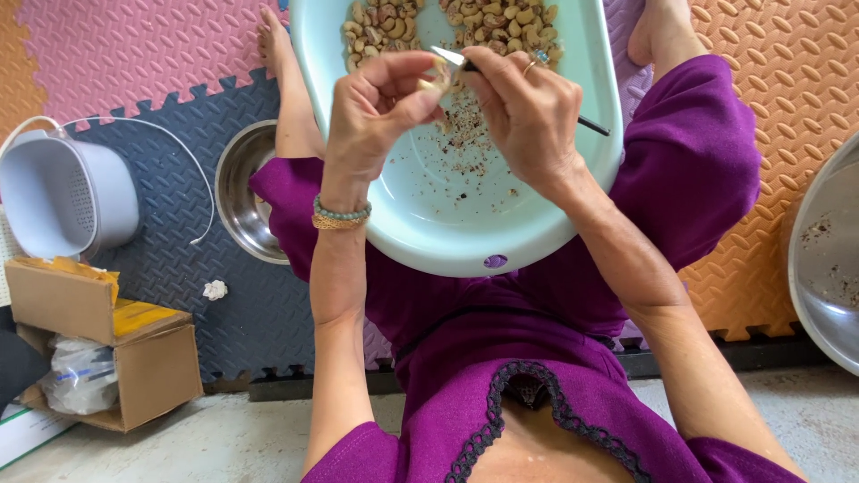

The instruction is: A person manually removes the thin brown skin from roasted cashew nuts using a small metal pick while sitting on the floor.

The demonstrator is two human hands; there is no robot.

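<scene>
1. We see, from above, a seated person in a purple garment working over a pale green oval plastic basin (pixel 429 224) that rests on the lap.
2. The left hand (pixel 376 107) has its grip closed on a small pale cashew nut (pixel 438 76), pinched between thumb and fingertips just above the basin's middle.
3. The right hand (pixel 528 107) has its grip clamped on a thin dark-handled metal knife (pixel 465 63), its tip touching the nut.
4. At the basin's far end lies a heap of brownish unpeeled cashew nuts (pixel 447 22); below the hands, dark skin flakes (pixel 465 143) speckle the basin floor.
5. We judge the step in hand to be scraping skin off the nut. Done well, it calls for a shallow blade angle, light strokes directed away from the thumb, and turning the nut a little at a time so that the kernel stays whole and the flakes drop into the basin.
6. Left of the basin, on the foam-tile floor mat (pixel 179 224), stand a steel bowl (pixel 242 192) and, farther out, a grey plastic colander basket (pixel 67 197); a second steel bowl (pixel 828 259) sits right of the basin.
</scene>
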